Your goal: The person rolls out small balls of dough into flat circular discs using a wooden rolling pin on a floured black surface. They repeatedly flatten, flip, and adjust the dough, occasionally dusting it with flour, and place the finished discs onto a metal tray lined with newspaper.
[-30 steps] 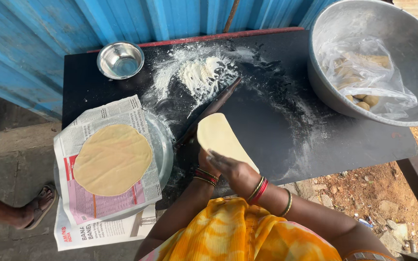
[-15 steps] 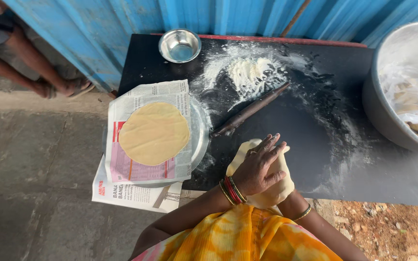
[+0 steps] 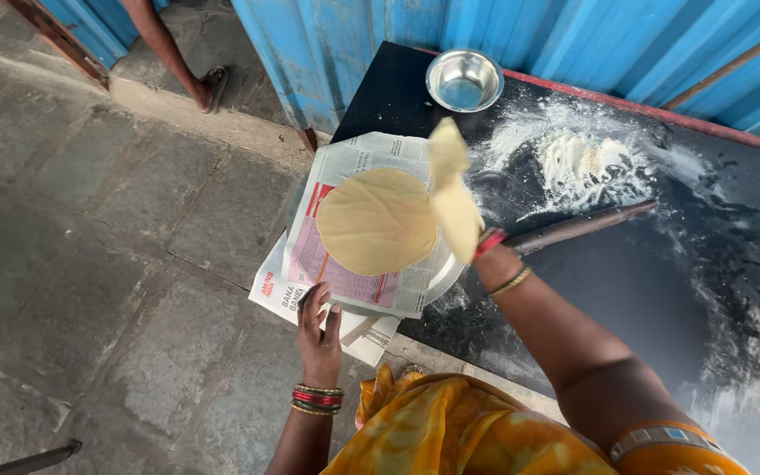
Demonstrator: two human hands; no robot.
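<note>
My right hand (image 3: 485,249) holds up a thin rolled flatbread (image 3: 452,189), which hangs folded above the plate; the dough hides most of the hand. My left hand (image 3: 319,327) grips the near edge of the newspaper sheet (image 3: 358,281) that covers a round metal plate (image 3: 447,274). A flat round flatbread (image 3: 376,220) lies on that newspaper. A wooden rolling pin (image 3: 582,225) rests on the black table (image 3: 626,290) just right of my right wrist.
A heap of white flour (image 3: 584,158) is spread on the table's far side, next to a small steel bowl (image 3: 464,79). A blue corrugated wall (image 3: 521,35) runs behind. Another person's leg and sandal (image 3: 188,63) stand on the stone floor at the upper left.
My right hand has carried the rolled flatbread from the table's near edge up and left over the plate. My left hand left the dough and took hold of the newspaper's edge.
</note>
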